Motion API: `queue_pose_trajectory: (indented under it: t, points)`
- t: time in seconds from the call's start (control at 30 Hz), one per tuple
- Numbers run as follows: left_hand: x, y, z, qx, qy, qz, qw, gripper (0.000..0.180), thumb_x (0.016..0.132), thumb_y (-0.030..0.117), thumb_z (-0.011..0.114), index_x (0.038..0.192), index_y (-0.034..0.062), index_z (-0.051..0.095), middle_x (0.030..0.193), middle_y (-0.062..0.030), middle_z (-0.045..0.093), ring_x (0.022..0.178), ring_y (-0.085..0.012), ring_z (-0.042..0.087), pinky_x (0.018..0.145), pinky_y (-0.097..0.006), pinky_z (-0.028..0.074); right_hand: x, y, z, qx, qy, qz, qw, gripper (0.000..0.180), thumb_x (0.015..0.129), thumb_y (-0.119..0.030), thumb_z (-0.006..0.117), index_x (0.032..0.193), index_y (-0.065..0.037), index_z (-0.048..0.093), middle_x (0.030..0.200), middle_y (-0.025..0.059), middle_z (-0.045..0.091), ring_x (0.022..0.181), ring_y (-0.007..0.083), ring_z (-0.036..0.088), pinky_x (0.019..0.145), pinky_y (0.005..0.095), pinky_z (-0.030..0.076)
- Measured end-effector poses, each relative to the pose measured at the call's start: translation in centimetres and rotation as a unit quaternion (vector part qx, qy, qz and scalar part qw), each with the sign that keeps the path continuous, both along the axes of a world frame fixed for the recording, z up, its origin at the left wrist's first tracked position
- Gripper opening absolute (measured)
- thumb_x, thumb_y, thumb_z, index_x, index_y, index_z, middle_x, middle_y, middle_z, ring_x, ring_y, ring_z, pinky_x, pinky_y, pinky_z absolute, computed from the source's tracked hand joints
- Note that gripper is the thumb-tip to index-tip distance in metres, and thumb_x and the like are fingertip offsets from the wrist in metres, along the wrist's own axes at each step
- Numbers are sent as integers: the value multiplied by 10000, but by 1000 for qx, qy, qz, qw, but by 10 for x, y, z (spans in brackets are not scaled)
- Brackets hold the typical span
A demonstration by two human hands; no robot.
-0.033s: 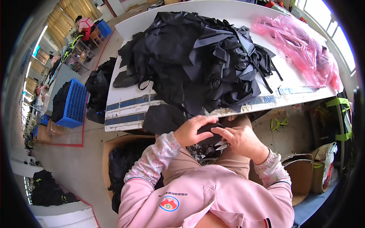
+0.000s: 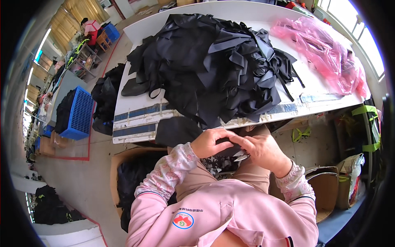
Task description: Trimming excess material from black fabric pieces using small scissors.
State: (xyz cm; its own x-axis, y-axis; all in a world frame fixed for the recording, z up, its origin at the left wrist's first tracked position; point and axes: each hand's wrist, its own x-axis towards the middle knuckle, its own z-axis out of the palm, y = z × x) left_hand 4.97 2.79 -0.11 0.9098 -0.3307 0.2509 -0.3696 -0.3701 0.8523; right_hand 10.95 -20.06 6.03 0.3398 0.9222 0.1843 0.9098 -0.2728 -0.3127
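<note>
Over my lap, by the table's near edge, both hands are close together on a dark piece of black fabric. My left hand has its fingers bent over this fabric, with the thumb pointing at my right hand. My right hand is curled round small silver snips. Only their pointed blades show below the fingers; the handles are hidden in the palm. The right index fingertip meets the left fingertips on the cloth. Another flap of black fabric hangs at the table edge beside my left hand; whether it joins the held piece, I cannot tell.
A big heap of black fabric pieces covers the white table. Pink plastic film lies at its right. A carton of dark cloth stands left of my legs, a blue crate farther left. Far off, a person works.
My left fingers have shifted slightly right and down, and now meet the right fingertips. Less of the fabric between the hands shows. The far person's posture has changed.
</note>
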Motion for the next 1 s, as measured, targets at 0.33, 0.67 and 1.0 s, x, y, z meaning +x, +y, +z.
queue_pose_trajectory:
  t: [0.33,0.67,1.0]
  points:
    - [-2,-39,-10,-553,181,179,794,230,817,-43,685,875,114,526,844,54,550,806,-50,530,772,-203,446,-1,-15,-38,410,173,-279,851,316,864,-57,662,1156,-27,545,1091,112,631,848,156,623,674,211,457]
    - [-18,-40,-6,-614,215,173,740,241,835,-45,652,1011,85,552,1000,-7,630,956,-116,591,881,-273,470,-1,4,-59,390,587,-194,682,443,821,51,682,1221,-30,510,963,-7,595,863,42,551,791,179,465]
    - [-28,-21,-44,-586,257,218,737,121,888,2,605,985,73,616,1001,-28,663,918,-140,621,869,-292,484,5,-16,-44,364,335,-259,830,336,773,-32,748,1079,-54,610,720,-59,476,625,26,378,533,193,312]
